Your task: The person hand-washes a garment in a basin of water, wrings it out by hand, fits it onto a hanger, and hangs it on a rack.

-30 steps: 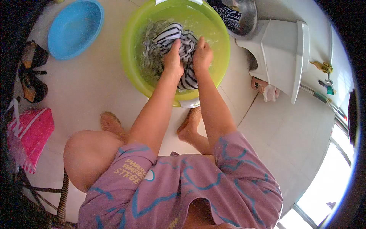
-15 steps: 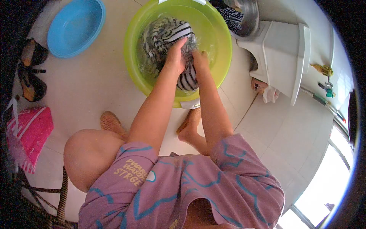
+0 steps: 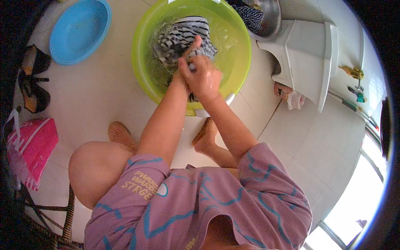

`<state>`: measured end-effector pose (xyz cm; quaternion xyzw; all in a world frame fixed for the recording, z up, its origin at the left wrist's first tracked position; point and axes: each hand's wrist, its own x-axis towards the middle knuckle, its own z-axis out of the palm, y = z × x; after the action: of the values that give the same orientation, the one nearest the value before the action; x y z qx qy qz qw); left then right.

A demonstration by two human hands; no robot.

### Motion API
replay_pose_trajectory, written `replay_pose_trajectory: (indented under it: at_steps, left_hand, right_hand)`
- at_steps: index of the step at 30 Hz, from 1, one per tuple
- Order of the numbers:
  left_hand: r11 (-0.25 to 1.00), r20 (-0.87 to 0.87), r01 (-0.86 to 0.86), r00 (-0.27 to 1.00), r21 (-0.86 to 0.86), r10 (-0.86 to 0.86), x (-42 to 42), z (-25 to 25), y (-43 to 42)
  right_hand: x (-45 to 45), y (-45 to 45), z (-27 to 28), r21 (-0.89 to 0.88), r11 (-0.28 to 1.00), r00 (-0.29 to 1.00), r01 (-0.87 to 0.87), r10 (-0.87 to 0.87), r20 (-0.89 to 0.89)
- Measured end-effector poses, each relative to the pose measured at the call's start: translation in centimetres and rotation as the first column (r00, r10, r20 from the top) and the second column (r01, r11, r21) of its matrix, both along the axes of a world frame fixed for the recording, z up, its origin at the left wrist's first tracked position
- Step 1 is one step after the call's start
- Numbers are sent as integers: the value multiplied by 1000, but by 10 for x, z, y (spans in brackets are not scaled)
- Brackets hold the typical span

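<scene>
A wet black-and-white striped garment (image 3: 189,31) lies bunched in a green basin (image 3: 140,62) of water. My right hand (image 3: 205,79) is closed on part of it, fingers curled, and crosses over my left wrist. Under it, my left hand (image 3: 190,49) grips the same cloth; its thumb points up beside a bunched fold, and its other fingers are mostly hidden. Both hands are inside the basin near its close side.
A blue basin (image 3: 79,33) stands at the upper left, with black shoes (image 3: 35,79) and a pink bag (image 3: 37,141) below it. To the right are a white stool (image 3: 304,54) and a metal bowl (image 3: 273,18) with dark patterned cloth.
My right hand has come left and up across my left hand, taking hold of the cloth. The garment's lower end has been drawn up from the basin's near side.
</scene>
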<state>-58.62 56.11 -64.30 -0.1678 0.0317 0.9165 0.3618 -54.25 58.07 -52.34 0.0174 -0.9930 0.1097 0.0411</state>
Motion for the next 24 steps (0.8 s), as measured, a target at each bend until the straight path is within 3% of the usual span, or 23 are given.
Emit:
replay_pose_trajectory:
  at_steps: [1, 3, 4, 5, 7, 8, 9, 11, 15, 17, 19, 20, 21, 23, 24]
  left_hand:
    - [999, -47, -5, 999, 42, 7, 1, -22, 8]
    - [869, -553, -382, 817, -314, 160, -8, -56, 27]
    - [925, -230, -247, 956, -290, 184, -7, -17, 16]
    - [954, 149, -190, 962, -230, 228, -6, 24, 4]
    - [887, 148, -196, 949, -418, 279, -6, 21, 6]
    - [894, 158, -208, 944, -398, 290, -6, 20, 5]
    - [843, 188, -140, 944, -519, 272, -9, 13, 6]
    - [862, 208, -215, 917, -460, 340, -13, -3, 11]
    - [896, 279, -231, 895, -380, 349, -14, 23, 1]
    - [878, 284, -208, 893, -431, 351, -13, 5, 6]
    - [884, 309, -119, 909, -452, 281, -13, 3, 7]
    - [890, 307, -94, 918, -447, 251, -13, 1, 8]
    - [895, 307, -67, 926, -440, 220, -13, -2, 9]
    - [948, 181, -131, 965, -289, 189, -10, 16, 2]
    - [961, 143, -147, 973, -235, 184, -10, 21, 0]
  right_hand:
    - [-11, 4, -4, 30, 999, 999, 11, -10, -30]
    - [-28, 15, -15, -91, 989, 989, 119, -126, -78]
    - [-36, 22, -21, -156, 973, 978, 168, -184, -99]
    - [-43, 30, -30, -181, 946, 950, 268, -291, -111]
    - [-49, 49, -50, -235, 859, 861, 456, -492, -127]
    - [-50, 59, -58, -250, 787, 810, 564, -587, -19]
    - [-48, 62, -64, -288, 778, 810, 559, -587, -13]
    - [-43, 69, -77, -358, 757, 809, 547, -588, -7]
    - [-33, 79, -93, -307, 895, 942, 324, -275, 194]
    - [-42, 107, -135, -112, 943, 915, 313, -268, 303]
    - [-53, 104, -146, 3, 897, 845, 443, -419, 332]
    - [-60, 114, -143, 182, 913, 725, 366, -402, 560]
    - [-59, 110, -134, -66, 841, 720, 537, -416, 555]
    - [-46, 90, -97, -520, 474, 703, 710, -441, 558]
    - [-33, 78, -75, -571, 523, 774, 633, -443, 452]
